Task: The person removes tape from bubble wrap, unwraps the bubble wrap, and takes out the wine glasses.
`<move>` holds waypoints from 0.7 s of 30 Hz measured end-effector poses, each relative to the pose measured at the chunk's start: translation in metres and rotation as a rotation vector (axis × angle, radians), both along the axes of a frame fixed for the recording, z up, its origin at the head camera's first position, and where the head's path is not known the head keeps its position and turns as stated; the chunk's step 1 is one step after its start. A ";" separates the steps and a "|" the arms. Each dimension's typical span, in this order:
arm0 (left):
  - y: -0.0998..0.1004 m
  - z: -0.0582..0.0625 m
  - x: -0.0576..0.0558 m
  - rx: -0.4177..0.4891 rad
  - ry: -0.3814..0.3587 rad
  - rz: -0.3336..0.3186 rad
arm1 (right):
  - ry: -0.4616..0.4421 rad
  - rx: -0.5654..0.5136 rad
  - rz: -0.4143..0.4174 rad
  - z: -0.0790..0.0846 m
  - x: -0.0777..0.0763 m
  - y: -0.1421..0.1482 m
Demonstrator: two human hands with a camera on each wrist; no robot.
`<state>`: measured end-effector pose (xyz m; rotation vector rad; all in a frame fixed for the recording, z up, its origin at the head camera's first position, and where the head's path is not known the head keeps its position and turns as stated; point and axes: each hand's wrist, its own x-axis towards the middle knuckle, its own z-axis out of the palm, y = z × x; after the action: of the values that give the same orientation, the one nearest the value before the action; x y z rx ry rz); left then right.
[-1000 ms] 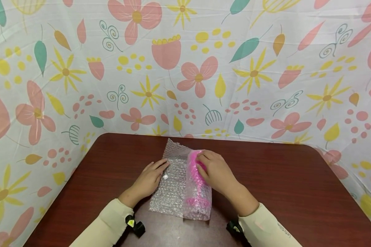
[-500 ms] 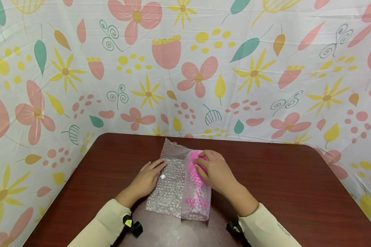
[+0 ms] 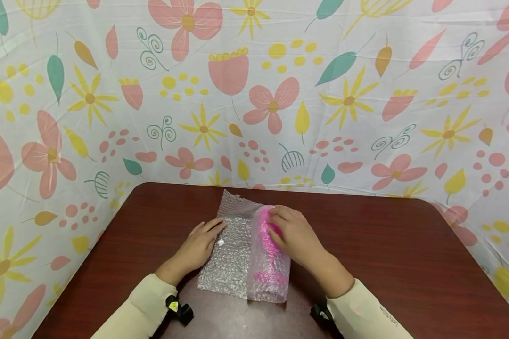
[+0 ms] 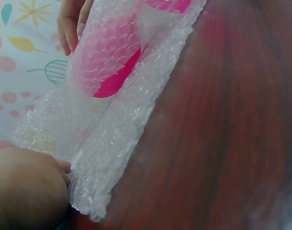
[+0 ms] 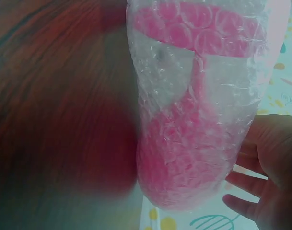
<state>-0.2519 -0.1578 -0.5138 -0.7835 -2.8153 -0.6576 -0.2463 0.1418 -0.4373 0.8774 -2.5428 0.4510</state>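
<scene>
A pink goblet (image 3: 268, 235) lies on its side inside a roll of bubble wrap (image 3: 233, 263), its bowl toward the back and its foot toward the front. In the right wrist view, the bowl (image 5: 184, 153) and stem show through the clear layers. My right hand (image 3: 299, 235) grips the roll from the right, fingers bent over the bowl. With fingers stretched out, my left hand (image 3: 197, 245) rests on the left edge of the unrolled wrap. The left wrist view shows part of the pink bowl (image 4: 118, 76) uncovered at the roll's end.
A dark red-brown wooden table (image 3: 365, 235) lies under the wrap. Behind and beside it hangs a flower-patterned cloth (image 3: 254, 94). A small white piece (image 3: 221, 242) sits on the flat wrap near my left fingers. Black straps circle both sleeves.
My left hand and the loose side of the bubble wrap have shifted slightly left. The roll has moved a little the same way, while my right hand stays on it almost unmoved.
</scene>
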 end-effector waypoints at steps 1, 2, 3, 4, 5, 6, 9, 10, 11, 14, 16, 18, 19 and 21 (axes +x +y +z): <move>0.000 0.000 0.000 0.001 -0.001 0.000 | -0.001 0.004 -0.001 0.000 0.000 0.000; -0.001 0.000 0.000 0.002 -0.002 0.000 | -0.003 0.010 -0.003 0.000 0.000 0.000; -0.001 0.000 0.000 0.002 -0.001 0.000 | -0.007 0.019 -0.007 0.000 0.000 0.000; -0.001 0.000 0.000 0.004 -0.002 0.000 | -0.016 0.026 -0.011 0.000 0.000 0.000; -0.002 0.000 0.000 0.005 -0.002 0.000 | -0.024 0.036 -0.015 0.000 0.000 0.000; -0.002 0.001 0.000 0.007 -0.002 0.000 | -0.029 0.049 -0.017 0.000 0.000 0.000; -0.003 0.000 0.000 0.009 0.000 -0.001 | -0.035 0.089 -0.012 0.000 0.000 0.001; -0.004 0.000 0.000 0.011 0.000 -0.001 | -0.037 0.098 -0.008 0.000 0.000 0.001; -0.005 -0.001 0.000 0.011 0.001 -0.001 | -0.035 0.106 -0.005 0.000 0.000 0.001; -0.006 -0.001 0.000 0.008 0.003 0.003 | -0.028 0.112 -0.001 0.001 0.001 0.001; -0.007 -0.002 0.000 0.008 0.003 0.006 | -0.019 0.104 0.002 0.001 0.001 0.002; -0.008 -0.002 0.000 0.005 0.001 0.007 | -0.008 0.090 0.006 0.000 0.001 0.002; -0.008 -0.002 0.000 0.005 0.000 0.007 | -0.003 0.081 0.008 0.000 0.002 0.001; -0.009 -0.002 0.000 0.008 -0.003 0.007 | 0.012 0.062 0.015 0.000 0.001 0.001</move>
<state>-0.2517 -0.1667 -0.5159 -0.7717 -2.8153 -0.6688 -0.2449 0.1428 -0.4371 0.9188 -2.5532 0.3719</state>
